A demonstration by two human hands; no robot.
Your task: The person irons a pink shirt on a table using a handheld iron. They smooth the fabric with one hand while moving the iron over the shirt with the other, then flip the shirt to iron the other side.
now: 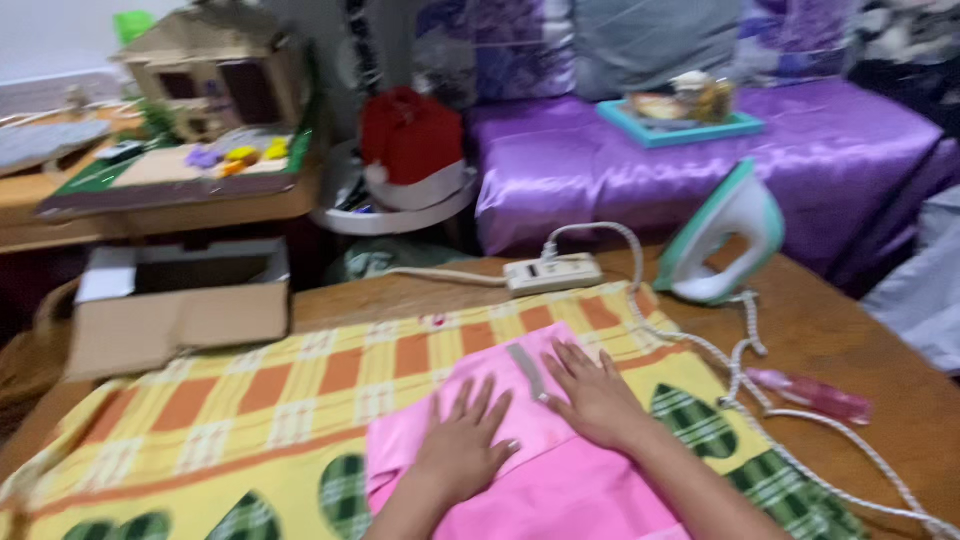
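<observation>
A pink garment (pixel 520 470) lies on a yellow and orange checked cloth (pixel 290 400) spread over a wooden table (pixel 850 330). My left hand (pixel 462 445) rests flat on the pink fabric with its fingers spread. My right hand (pixel 595 395) presses flat on the garment's upper right part, beside a grey label strip (pixel 527 370). Neither hand holds anything.
A green and white iron (pixel 725 240) stands upright at the table's far right, its braided cord (pixel 740 370) running along the right side. A white power strip (pixel 553 272) lies at the far edge. A pink bottle (pixel 815 393), an open cardboard box (pixel 180 300) and a purple bed (pixel 700 160) are nearby.
</observation>
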